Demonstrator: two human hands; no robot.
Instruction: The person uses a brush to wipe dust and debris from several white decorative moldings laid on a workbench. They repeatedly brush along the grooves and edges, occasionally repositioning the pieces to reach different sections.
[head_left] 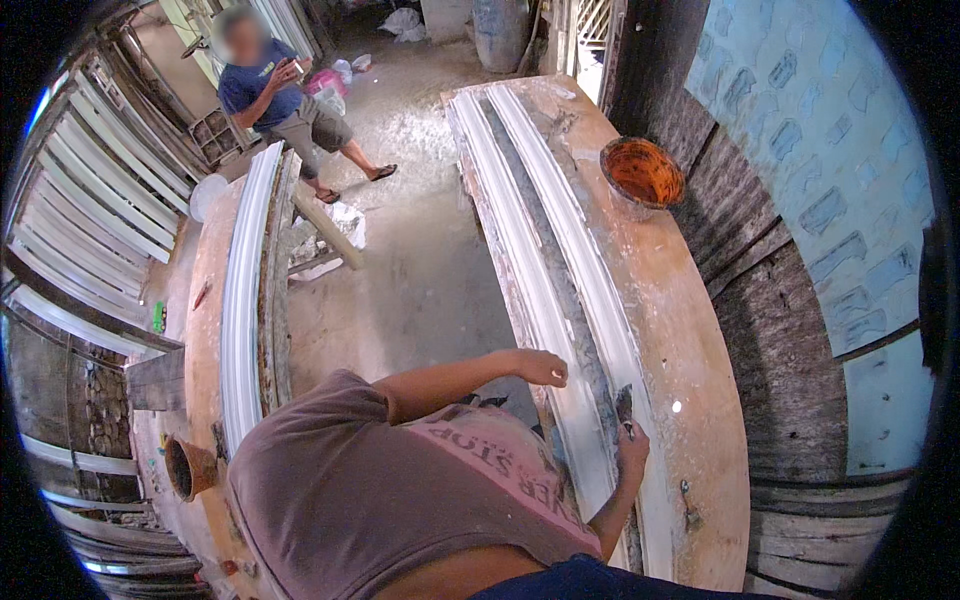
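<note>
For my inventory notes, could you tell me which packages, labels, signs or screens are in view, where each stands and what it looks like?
Small green package: on the left workbench near the stacked white mouldings, upright, boxy.
Plastic bags: on the floor beside the standing person, pink and white, crumpled.
Printed wall sheeting: right wall, pale blue with repeated darker marks.
No screens or signs can be made out.

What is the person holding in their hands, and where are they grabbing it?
The right hand holds a small dark scraping tool by its lower end. The left hand holds nothing; it rests on the white moulding.

Left hand [541,367] flat, right hand [631,446] gripping.
</note>
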